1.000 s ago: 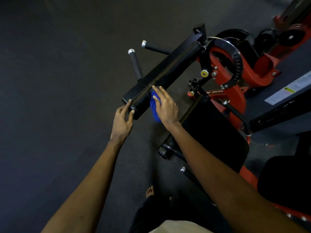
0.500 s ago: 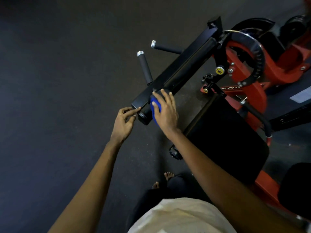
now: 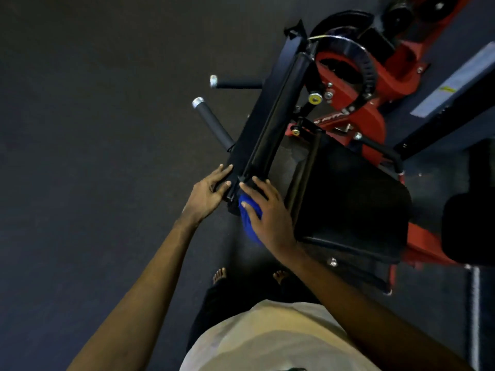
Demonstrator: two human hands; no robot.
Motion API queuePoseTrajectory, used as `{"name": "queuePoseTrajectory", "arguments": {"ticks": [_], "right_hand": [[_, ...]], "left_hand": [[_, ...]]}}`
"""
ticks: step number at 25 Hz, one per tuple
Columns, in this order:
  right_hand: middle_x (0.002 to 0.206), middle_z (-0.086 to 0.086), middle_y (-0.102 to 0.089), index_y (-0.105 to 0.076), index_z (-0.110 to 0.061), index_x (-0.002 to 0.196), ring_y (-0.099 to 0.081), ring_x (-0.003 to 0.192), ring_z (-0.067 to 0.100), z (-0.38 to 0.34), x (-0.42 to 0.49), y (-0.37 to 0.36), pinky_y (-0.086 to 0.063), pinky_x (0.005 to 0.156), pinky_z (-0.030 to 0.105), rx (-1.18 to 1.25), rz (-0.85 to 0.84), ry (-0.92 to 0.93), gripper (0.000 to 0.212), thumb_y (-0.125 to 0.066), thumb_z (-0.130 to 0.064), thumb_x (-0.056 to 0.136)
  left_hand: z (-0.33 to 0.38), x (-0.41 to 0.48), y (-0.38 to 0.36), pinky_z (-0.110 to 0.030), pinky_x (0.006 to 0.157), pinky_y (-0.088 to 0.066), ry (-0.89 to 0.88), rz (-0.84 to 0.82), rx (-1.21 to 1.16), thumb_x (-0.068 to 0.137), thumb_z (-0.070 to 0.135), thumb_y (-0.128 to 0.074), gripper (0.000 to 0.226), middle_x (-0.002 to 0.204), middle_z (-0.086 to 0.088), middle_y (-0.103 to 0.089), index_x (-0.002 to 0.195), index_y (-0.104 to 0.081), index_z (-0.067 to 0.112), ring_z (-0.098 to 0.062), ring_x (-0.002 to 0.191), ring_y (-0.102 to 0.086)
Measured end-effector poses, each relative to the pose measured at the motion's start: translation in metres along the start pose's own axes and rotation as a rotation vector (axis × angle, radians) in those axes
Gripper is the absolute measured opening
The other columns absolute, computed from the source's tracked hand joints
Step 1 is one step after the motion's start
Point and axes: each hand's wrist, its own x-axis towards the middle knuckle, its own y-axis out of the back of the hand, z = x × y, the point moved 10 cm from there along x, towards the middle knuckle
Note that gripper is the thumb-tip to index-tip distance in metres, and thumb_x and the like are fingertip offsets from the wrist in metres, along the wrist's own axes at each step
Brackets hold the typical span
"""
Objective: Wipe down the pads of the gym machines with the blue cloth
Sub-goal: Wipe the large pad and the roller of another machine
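While the bunched blue cloth [image 3: 250, 220] sits against the near end of the long black cylindrical roller pad [image 3: 278, 116], the wipe is best done with firm, even pressure: round the end first, then in overlapping strokes up its length. Right hand [image 3: 270, 212]: fingers spread, nearly straight, pressing the cloth to the pad; no pinch evident. Left hand [image 3: 205, 195]: fingers extended, tips resting on the flat black bar [image 3: 254, 129] alongside, apparently steadying.
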Motion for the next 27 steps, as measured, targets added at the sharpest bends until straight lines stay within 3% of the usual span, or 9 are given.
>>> {"name": "queuePoseTrajectory", "arguments": {"ticks": [4,7,9,12,15,18,21,24,27], "right_hand": [[0.159,-0.005,-0.035,-0.046,-0.032,0.148,-0.025,0.149,0.018,-0.003,-0.024,-0.012,-0.028,0.117,0.032,0.046,0.071,-0.189,0.050,-0.056,-0.032,0.100],[0.157,-0.003,-0.039,-0.050,-0.027,0.147,-0.032,0.148,0.016,-0.009,-0.044,-0.009,-0.033,0.118,0.030,0.184,0.321,-0.247,0.048,-0.060,-0.027,0.099],[0.154,-0.003,-0.045,-0.052,-0.025,0.145,-0.039,0.144,0.011,-0.004,-0.054,-0.015,-0.036,0.116,0.028,0.317,0.476,-0.359,0.047,-0.061,-0.027,0.099],[0.143,-0.005,-0.056,-0.055,-0.021,0.142,-0.050,0.134,0.006,0.015,-0.073,-0.036,-0.042,0.112,0.033,0.552,0.660,-0.589,0.046,-0.062,-0.032,0.098],[0.124,-0.003,-0.068,-0.063,-0.020,0.132,-0.063,0.116,0.011,0.040,-0.082,-0.073,-0.050,0.104,0.037,0.977,0.691,-0.946,0.034,-0.059,-0.032,0.100],[0.109,0.004,-0.072,-0.068,-0.025,0.107,-0.068,0.107,0.029,0.046,-0.080,-0.100,-0.053,0.098,0.044,1.268,0.769,-1.194,0.012,-0.058,-0.025,0.101],[0.103,0.000,-0.073,-0.066,-0.033,0.096,-0.071,0.097,0.021,0.031,-0.081,-0.107,-0.058,0.090,0.039,1.392,0.776,-1.233,0.010,-0.058,-0.030,0.101],[0.089,-0.002,-0.072,-0.069,-0.027,0.097,-0.069,0.081,0.013,0.042,-0.079,-0.104,-0.059,0.076,0.032,1.431,0.744,-1.177,0.010,-0.059,-0.029,0.101],[0.078,0.000,-0.068,-0.070,-0.015,0.100,-0.065,0.071,0.014,0.066,-0.067,-0.100,-0.054,0.061,0.023,1.408,0.688,-1.219,0.008,-0.062,-0.017,0.098]], "left_hand": [[-0.002,0.019,0.016,-0.020,0.115,-0.031,-0.023,-0.144,0.016,0.096,0.030,-0.066,0.045,0.147,0.018,-0.048,0.136,-0.057,0.047,0.004,0.135,-0.038],[0.003,0.025,0.018,-0.022,0.113,-0.034,-0.093,-0.180,0.037,0.098,0.032,-0.064,0.039,0.149,0.009,-0.051,0.135,-0.060,0.041,-0.006,0.138,-0.043],[0.012,0.028,0.016,-0.031,0.117,-0.034,-0.130,-0.148,0.050,0.100,0.032,-0.060,0.035,0.154,0.002,-0.045,0.135,-0.062,0.034,-0.012,0.142,-0.040],[0.025,0.025,0.005,-0.030,0.120,-0.027,-0.138,-0.208,0.039,0.102,0.033,-0.057,0.037,0.160,0.002,-0.037,0.139,-0.060,0.029,-0.011,0.148,-0.028],[0.033,0.024,-0.009,-0.038,0.124,-0.022,-0.161,-0.290,0.055,0.100,0.036,-0.060,0.044,0.159,0.003,-0.038,0.144,-0.054,0.031,-0.010,0.152,-0.018],[0.032,0.025,-0.011,-0.038,0.125,-0.020,-0.136,-0.316,0.154,0.096,0.047,-0.063,0.053,0.158,0.006,-0.040,0.146,-0.049,0.037,-0.010,0.153,-0.015],[0.032,0.028,-0.010,-0.040,0.123,-0.026,-0.098,-0.340,0.225,0.089,0.058,-0.065,0.063,0.150,0.006,-0.051,0.146,-0.046,0.042,-0.009,0.150,-0.025],[0.039,0.027,-0.012,-0.040,0.119,-0.034,-0.081,-0.287,0.206,0.087,0.053,-0.070,0.066,0.141,0.005,-0.060,0.147,-0.048,0.036,-0.008,0.139,-0.045],[0.043,0.013,-0.019,-0.042,0.122,-0.026,-0.045,-0.233,0.311,0.088,0.057,-0.067,0.074,0.153,-0.004,-0.048,0.153,-0.037,0.036,-0.016,0.151,-0.026]]}}
